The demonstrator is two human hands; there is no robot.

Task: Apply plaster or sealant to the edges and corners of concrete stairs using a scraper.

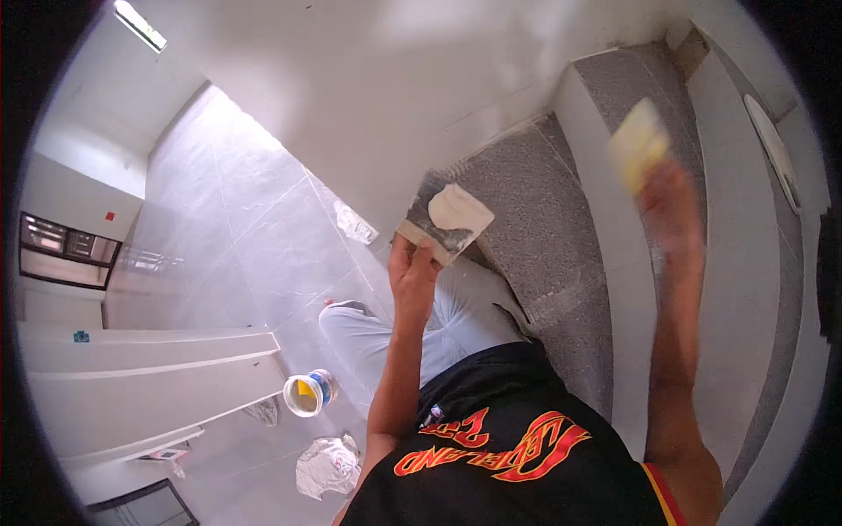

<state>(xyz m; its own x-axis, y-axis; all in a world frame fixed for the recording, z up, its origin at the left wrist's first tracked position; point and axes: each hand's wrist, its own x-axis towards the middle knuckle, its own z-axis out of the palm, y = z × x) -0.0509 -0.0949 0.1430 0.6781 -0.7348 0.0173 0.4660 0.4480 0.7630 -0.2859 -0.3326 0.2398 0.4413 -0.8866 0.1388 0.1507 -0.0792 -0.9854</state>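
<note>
My left hand (414, 270) grips the near edge of a small square board (427, 200), fingers beneath and thumb at the rim. A lump of off-white paste (460, 210) is spread on the board's dark, smeared top. Out to the right, my right hand (670, 203) is blurred by motion and closed on a pale yellow flat spreader (640, 145). The spreader is held over the stairs, in front of a white riser (605, 131); whether it touches the surface I cannot tell.
Curved stairs with grey speckled treads (544, 202) rise to the right beside a white wall (377, 79). A white oval object (772, 153) lies on a higher step. On the shiny floor stand a bucket (303, 396) with something yellow inside and a crumpled white bag (327, 466).
</note>
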